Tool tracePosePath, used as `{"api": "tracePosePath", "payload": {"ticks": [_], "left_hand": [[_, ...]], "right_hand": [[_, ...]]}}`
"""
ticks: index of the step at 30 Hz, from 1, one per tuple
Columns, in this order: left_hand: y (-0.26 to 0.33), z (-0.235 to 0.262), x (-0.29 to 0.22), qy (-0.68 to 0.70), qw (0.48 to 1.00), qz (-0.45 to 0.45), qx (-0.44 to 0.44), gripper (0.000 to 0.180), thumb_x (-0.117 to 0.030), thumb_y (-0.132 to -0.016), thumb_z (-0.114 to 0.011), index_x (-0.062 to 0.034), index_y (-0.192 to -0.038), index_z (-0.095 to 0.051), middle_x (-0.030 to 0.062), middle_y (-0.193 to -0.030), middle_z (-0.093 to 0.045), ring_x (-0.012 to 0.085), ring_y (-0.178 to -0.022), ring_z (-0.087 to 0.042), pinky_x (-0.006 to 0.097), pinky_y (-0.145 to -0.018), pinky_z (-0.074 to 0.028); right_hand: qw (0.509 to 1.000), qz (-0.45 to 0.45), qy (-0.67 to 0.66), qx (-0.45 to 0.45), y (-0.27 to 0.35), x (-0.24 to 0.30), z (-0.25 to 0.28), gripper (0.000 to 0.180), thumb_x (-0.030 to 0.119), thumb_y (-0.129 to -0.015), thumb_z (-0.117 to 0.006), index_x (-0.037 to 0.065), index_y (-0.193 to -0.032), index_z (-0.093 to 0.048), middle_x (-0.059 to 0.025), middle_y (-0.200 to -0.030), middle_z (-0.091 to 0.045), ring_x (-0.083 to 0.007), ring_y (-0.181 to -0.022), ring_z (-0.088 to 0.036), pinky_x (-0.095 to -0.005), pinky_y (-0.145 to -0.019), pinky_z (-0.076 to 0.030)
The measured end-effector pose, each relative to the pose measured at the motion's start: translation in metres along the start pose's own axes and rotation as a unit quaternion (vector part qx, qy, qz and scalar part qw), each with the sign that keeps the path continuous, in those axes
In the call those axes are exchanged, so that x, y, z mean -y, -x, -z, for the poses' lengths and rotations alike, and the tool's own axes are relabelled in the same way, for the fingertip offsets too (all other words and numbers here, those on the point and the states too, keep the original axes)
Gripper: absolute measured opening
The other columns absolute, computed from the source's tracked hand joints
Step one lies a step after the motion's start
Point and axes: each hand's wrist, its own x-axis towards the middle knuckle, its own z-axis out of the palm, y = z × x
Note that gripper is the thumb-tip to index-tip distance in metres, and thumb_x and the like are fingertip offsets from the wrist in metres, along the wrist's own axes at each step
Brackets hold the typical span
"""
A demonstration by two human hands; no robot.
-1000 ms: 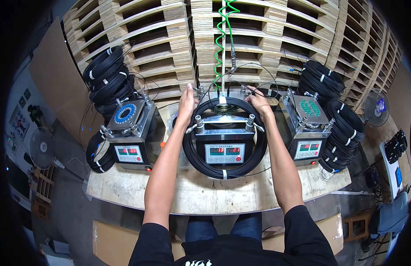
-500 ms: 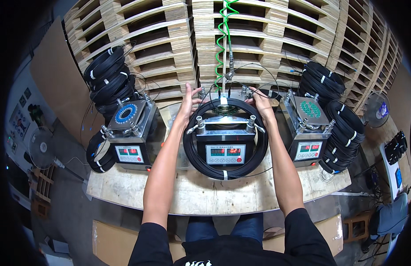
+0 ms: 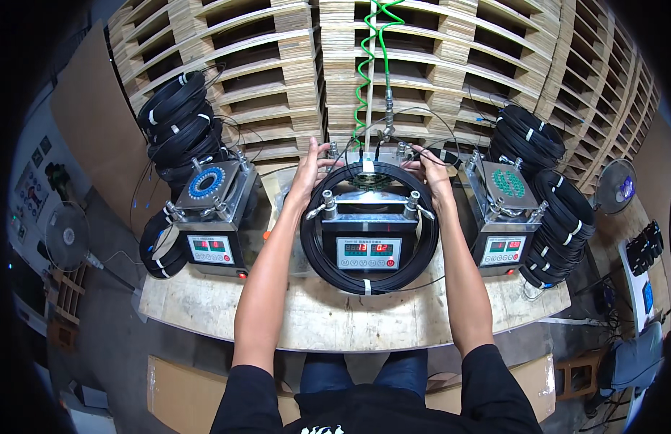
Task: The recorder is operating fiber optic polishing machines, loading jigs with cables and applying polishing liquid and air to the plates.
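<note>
A coil of black cable [image 3: 314, 249], bound with white ties, hangs around the front of the middle polishing-type machine [image 3: 334, 249]. My left hand [image 3: 311, 173] is beside the coil's upper left, fingers stretched toward the machine's back left post. On the other side, my right hand [image 3: 434, 177] has its fingers spread near the back right post and the coil's upper right edge. Both hands are open; whether the fingertips touch the posts or coil I cannot tell. The machine's round top is partly hidden behind the coil and a metal bar.
Similar machines stand left [image 3: 209, 249] and right [image 3: 503, 249], holding blue and green ringed parts. Black cable coils are stacked left [image 3: 180, 108] and right [image 3: 563, 210]. A green spiral hose [image 3: 364, 79] hangs before wooden pallets [image 3: 263, 65]. The wooden table [image 3: 328, 325] has a curved-looking front edge.
The green hose and its metal fitting have swung slightly right. My right hand's fingers have shifted a little; my left hand and the coil stay nearly in place.
</note>
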Motion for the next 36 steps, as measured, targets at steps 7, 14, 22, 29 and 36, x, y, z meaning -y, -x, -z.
{"api": "tracePosePath", "payload": {"ticks": [7,14,22,29,36], "left_hand": [[-0.007,0.006,0.007,-0.047,0.998,-0.016,0.033,0.084,-0.075,-0.094,-0.032,-0.0079,-0.141,-0.05,0.0107,-0.096,-0.069,0.0101,-0.065,-0.057,0.021,-0.059,-0.044],[-0.005,0.002,0.008,-0.07,0.997,-0.004,-0.015,0.077,-0.07,-0.093,-0.046,-0.0018,-0.124,-0.063,0.0102,-0.091,-0.067,0.0107,-0.07,-0.056,0.025,-0.067,-0.043],[-0.002,-0.004,0.003,-0.011,0.999,-0.034,-0.004,0.07,-0.061,-0.098,-0.047,-0.0038,-0.137,-0.052,0.0098,-0.101,-0.067,0.0067,-0.063,-0.052,0.02,-0.063,-0.043],[-0.006,-0.008,0.007,-0.077,0.99,-0.116,0.019,0.071,-0.057,-0.1,-0.044,-0.0038,-0.147,-0.041,0.0077,-0.096,-0.065,0.0074,-0.068,-0.052,0.02,-0.065,-0.042],[-0.009,0.005,0.012,-0.091,0.993,-0.075,-0.027,0.071,-0.056,-0.1,-0.046,-0.002,-0.146,-0.042,0.0049,-0.097,-0.061,0.01,-0.081,-0.055,0.023,-0.072,-0.043]], "right_hand": [[0.988,0.052,0.148,0.013,-0.016,-0.017,0.011,0.032,0.015,-0.104,-0.041,0.004,-0.131,-0.055,-0.013,-0.085,-0.071,-0.0161,-0.072,-0.067,-0.0275,-0.069,-0.054],[0.991,0.017,0.118,0.053,-0.009,-0.005,0.005,0.035,0.008,-0.101,-0.041,0.006,-0.133,-0.055,-0.0099,-0.087,-0.071,-0.0142,-0.079,-0.065,-0.0261,-0.071,-0.053],[0.998,0.015,0.064,-0.004,-0.003,-0.003,0.005,0.035,0.007,-0.1,-0.04,0.005,-0.132,-0.054,-0.0114,-0.087,-0.072,-0.0149,-0.076,-0.066,-0.0267,-0.069,-0.053],[0.971,0.08,0.224,0.011,-0.017,-0.015,0.01,0.038,0.008,-0.099,-0.039,0.002,-0.133,-0.053,-0.012,-0.086,-0.071,-0.0139,-0.079,-0.066,-0.0254,-0.069,-0.052],[0.988,-0.001,0.146,0.052,0.002,0.005,-0.005,0.04,0.008,-0.099,-0.04,0.005,-0.137,-0.051,-0.0128,-0.091,-0.071,-0.0133,-0.082,-0.065,-0.0252,-0.069,-0.051]]}}
